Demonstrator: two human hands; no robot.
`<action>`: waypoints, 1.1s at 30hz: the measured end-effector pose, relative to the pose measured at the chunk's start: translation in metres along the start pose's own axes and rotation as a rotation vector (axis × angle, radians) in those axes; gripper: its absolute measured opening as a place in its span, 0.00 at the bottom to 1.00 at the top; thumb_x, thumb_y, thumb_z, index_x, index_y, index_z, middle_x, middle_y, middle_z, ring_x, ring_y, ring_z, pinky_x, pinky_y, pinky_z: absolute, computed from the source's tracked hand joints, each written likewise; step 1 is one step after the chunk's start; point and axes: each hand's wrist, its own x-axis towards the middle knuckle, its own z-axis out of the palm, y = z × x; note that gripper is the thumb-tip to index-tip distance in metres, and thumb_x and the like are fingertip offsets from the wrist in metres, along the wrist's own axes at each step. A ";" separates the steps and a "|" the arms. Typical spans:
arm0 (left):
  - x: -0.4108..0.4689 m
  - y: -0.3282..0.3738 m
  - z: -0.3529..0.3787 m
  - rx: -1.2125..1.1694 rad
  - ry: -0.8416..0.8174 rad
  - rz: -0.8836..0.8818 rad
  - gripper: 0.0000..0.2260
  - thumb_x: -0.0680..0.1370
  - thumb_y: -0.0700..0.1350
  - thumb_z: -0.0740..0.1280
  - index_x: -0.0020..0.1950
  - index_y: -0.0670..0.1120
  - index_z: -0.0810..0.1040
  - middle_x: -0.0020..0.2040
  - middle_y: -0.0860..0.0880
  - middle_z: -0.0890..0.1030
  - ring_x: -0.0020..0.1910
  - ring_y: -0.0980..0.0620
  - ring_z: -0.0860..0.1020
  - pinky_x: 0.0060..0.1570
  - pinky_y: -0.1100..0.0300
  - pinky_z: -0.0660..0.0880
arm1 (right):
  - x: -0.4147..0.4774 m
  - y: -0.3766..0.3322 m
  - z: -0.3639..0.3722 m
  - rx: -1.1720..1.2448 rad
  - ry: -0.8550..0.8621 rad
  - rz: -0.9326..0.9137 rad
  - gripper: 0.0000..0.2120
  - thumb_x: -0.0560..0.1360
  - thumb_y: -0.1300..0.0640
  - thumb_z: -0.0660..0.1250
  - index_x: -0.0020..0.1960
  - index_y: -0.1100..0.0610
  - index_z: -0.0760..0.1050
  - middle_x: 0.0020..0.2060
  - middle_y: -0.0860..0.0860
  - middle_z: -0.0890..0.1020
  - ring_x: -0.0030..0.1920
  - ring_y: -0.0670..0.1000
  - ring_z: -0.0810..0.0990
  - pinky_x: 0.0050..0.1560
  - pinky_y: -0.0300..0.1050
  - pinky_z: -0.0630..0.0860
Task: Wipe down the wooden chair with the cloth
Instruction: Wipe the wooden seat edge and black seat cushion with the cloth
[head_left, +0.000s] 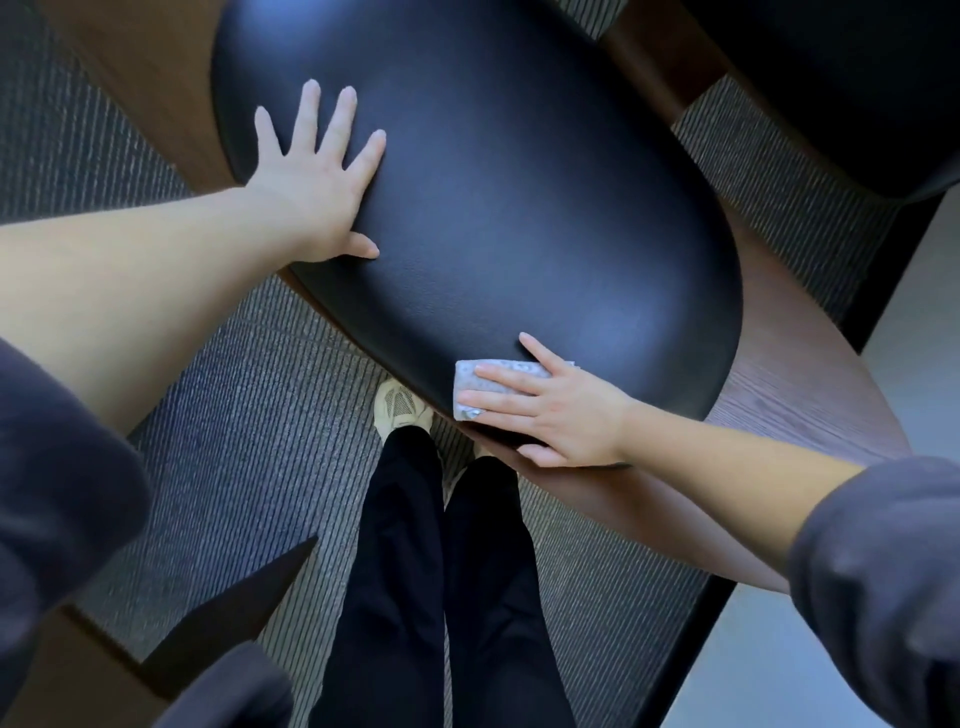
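Wooden chair (810, 364) stands on striped grey carpet (234, 441), and its black padded seat (493, 182) fills the middle of the view. Most of the pad is bare between the two hands. A second dark chair (857, 78) sits just beside it at the far right corner, with a narrow strip of carpet between them. The person stands at the seat's near edge, and one pale shoe (397, 405) is partly tucked under it. The cloth (470, 387), small, folded and grey-white, lies on the near edge of the pad where it curves down to the wood rim. The right hand (561, 410) lies flat on the cloth with straight fingers pressing it, not curled round it; the thumb rests lower on the wooden rim. The left hand (317, 182) lies palm down on the pad's left side, fingers spread wide and holding nothing. Both forearms are bare, with the dark sleeves (883, 561) pushed up. The left arm reaches forward and the right arm comes in from the right, wrist low.
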 end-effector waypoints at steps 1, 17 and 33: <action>-0.001 0.004 -0.001 -0.013 -0.014 -0.001 0.49 0.72 0.70 0.63 0.80 0.50 0.38 0.78 0.41 0.33 0.76 0.36 0.34 0.71 0.29 0.46 | -0.004 -0.001 0.001 0.004 0.007 0.000 0.32 0.77 0.45 0.59 0.78 0.53 0.59 0.78 0.48 0.59 0.79 0.55 0.54 0.73 0.72 0.47; 0.000 0.035 0.006 0.060 -0.054 -0.040 0.58 0.67 0.74 0.64 0.77 0.49 0.30 0.76 0.39 0.29 0.75 0.34 0.33 0.70 0.29 0.46 | 0.050 0.022 -0.015 0.320 0.049 0.794 0.32 0.80 0.40 0.53 0.80 0.48 0.49 0.80 0.44 0.48 0.79 0.51 0.42 0.74 0.68 0.42; 0.101 0.085 -0.055 0.106 -0.163 0.148 0.68 0.58 0.77 0.69 0.76 0.49 0.27 0.74 0.38 0.26 0.73 0.32 0.28 0.65 0.24 0.41 | 0.058 0.143 -0.015 0.385 0.159 1.237 0.31 0.82 0.42 0.50 0.80 0.48 0.42 0.80 0.44 0.44 0.79 0.50 0.39 0.74 0.69 0.43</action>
